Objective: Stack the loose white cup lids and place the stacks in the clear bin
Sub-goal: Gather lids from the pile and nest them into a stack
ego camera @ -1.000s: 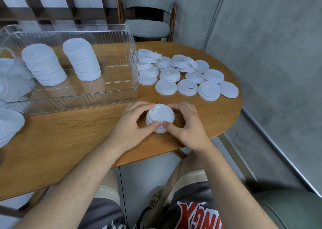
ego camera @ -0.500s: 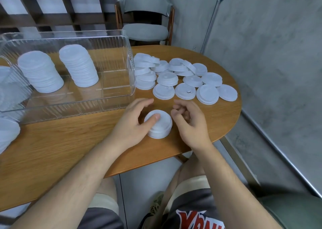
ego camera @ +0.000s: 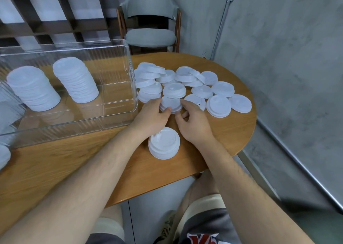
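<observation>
Head view: white plastic cup lids, round w/ raised rims, some showing a small sip hole. Loose lids (ego camera: pixel 196 84) lie scattered and overlapping on the far right part of the counter (ego camera: pixel 55 162), just right of the clear bin (ego camera: pixel 78 126). Two tall lid stacks (ego camera: pixel 76 80) stand inside the bin, both leaning a bit to the right. A short stack (ego camera: pixel 164 144) sits near the counter's front edge, btwn the two wrists and partly under the left one.

Counter is oval, warm wood grain. Bin has ribbed see-through walls and takes up the left half. Room: grey concrete wall (ego camera: pixel 287 48) at right w/ a metal pipe (ego camera: pixel 222 26) running up it, a grey padded chair (ego camera: pixel 150 37) behind the counter, dark lattice shelving at upper left.

Both hands meet at the near edge of the loose pile, around a low pile of lids (ego camera: pixel 170 102). Left hand (ego camera: pixel 151 116) has its fingers curled round the left rim, thumb pressed on the near rim. Right hand (ego camera: pixel 194 122) has its index tip at the right rim and its thumb by the near edge, other fingers curled in; grip looks light.
</observation>
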A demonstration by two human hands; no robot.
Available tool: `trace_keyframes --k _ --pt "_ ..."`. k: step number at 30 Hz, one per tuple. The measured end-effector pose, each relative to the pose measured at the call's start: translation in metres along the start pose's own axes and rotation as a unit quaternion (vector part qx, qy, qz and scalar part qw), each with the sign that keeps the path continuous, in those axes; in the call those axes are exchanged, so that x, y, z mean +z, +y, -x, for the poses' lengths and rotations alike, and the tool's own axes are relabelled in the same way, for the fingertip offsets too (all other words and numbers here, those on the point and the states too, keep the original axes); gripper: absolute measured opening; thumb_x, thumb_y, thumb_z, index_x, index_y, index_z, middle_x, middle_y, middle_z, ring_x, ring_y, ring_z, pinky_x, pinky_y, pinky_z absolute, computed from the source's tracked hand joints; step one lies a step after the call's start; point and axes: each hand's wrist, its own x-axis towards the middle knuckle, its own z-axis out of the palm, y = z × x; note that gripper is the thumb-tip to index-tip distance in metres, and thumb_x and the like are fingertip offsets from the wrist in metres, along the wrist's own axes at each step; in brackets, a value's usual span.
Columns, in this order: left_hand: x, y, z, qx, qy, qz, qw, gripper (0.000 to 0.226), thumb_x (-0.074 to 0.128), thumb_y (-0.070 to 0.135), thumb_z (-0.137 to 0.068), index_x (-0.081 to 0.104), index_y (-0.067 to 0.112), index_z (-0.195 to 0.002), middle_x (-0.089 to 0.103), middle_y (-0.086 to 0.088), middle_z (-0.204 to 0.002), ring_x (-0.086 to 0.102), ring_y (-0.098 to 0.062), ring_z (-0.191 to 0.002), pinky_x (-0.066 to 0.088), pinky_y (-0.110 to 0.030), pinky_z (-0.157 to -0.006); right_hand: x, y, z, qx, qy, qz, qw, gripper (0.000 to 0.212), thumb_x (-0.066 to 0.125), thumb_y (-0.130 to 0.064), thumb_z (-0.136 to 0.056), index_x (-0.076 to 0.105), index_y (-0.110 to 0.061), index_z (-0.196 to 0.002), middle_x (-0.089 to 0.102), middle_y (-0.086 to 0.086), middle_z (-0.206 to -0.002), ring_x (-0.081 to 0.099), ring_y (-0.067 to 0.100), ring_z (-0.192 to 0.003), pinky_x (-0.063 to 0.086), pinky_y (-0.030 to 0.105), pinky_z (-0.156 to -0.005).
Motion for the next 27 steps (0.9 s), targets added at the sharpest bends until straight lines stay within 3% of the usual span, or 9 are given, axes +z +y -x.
trace_keyframes --k 3,8,11,15,22,27 --pt "0.0 -0.002 0.001 -0.005 0.0 -0.014 1.0 0.038 0.057 0.029 -0.101 0.057 0.013 -0.136 0.06 -0.001 -0.132 0.056 -0.018 -0.121 0.044 -0.03 -0.098 -0.002 -0.001 0.0 0.016 0.0 -0.002 1.0 0.051 0.063 -0.03 -0.094 0.055 -0.017 -0.143 0.067 -0.006 -0.103 0.06 0.003 -0.081 0.05 0.02 -0.072" --pt "0.001 -0.005 0.003 -0.023 0.008 -0.013 1.0 0.047 0.061 0.026 -0.099 0.051 0.015 -0.143 0.05 0.004 -0.136 0.049 -0.011 -0.121 0.038 -0.025 -0.096 -0.006 0.0 0.002 0.007 0.016 -0.011 1.0 0.046 0.07 -0.027 -0.092 0.061 -0.017 -0.136 0.062 -0.003 -0.116 0.053 0.0 -0.088 0.041 0.005 -0.076" --pt "0.001 -0.005 0.006 -0.027 -0.001 -0.002 1.0 0.053 0.064 0.035 -0.094 0.052 0.018 -0.143 0.055 0.003 -0.138 0.054 -0.013 -0.122 0.045 -0.032 -0.105 -0.007 0.001 0.003 0.0 0.033 -0.025 0.999 0.046 0.074 -0.025 -0.09 0.063 -0.011 -0.132 0.062 0.0 -0.12 0.056 0.006 -0.108 0.045 0.012 -0.091" --pt "-0.002 -0.006 0.013 -0.021 -0.001 0.016 1.0 0.054 0.063 0.044 -0.086 0.058 0.024 -0.136 0.061 0.005 -0.13 0.059 -0.012 -0.118 0.051 -0.041 -0.104 -0.01 -0.003 0.007 0.003 0.035 -0.083 0.996 0.045 0.075 -0.022 -0.09 0.063 -0.013 -0.132 0.059 -0.002 -0.122 0.059 0.007 -0.109 0.053 0.019 -0.088" --pt "-0.015 0.005 0.045 0.011 0.054 0.076 0.996 0.052 0.076 0.028 -0.089 0.058 0.019 -0.137 0.052 0.004 -0.132 0.055 -0.011 -0.121 0.044 -0.029 -0.108 -0.023 -0.018 0.028 -0.022 0.02 -0.151 0.988 0.045 0.075 -0.022 -0.091 0.063 -0.013 -0.134 0.062 -0.006 -0.128 0.063 0.01 -0.114 0.054 0.024 -0.094" --pt "-0.021 0.004 0.08 0.057 0.042 0.093 0.993 0.056 0.075 0.033 -0.09 0.055 0.025 -0.142 0.051 0.011 -0.136 0.052 -0.003 -0.125 0.041 -0.022 -0.108 -0.037 -0.031 0.049 -0.026 0.004 -0.149 0.988 0.05 0.073 -0.042 -0.086 0.066 -0.021 -0.131 0.064 -0.01 -0.128 0.06 0.013 -0.112 0.051 0.024 -0.088"
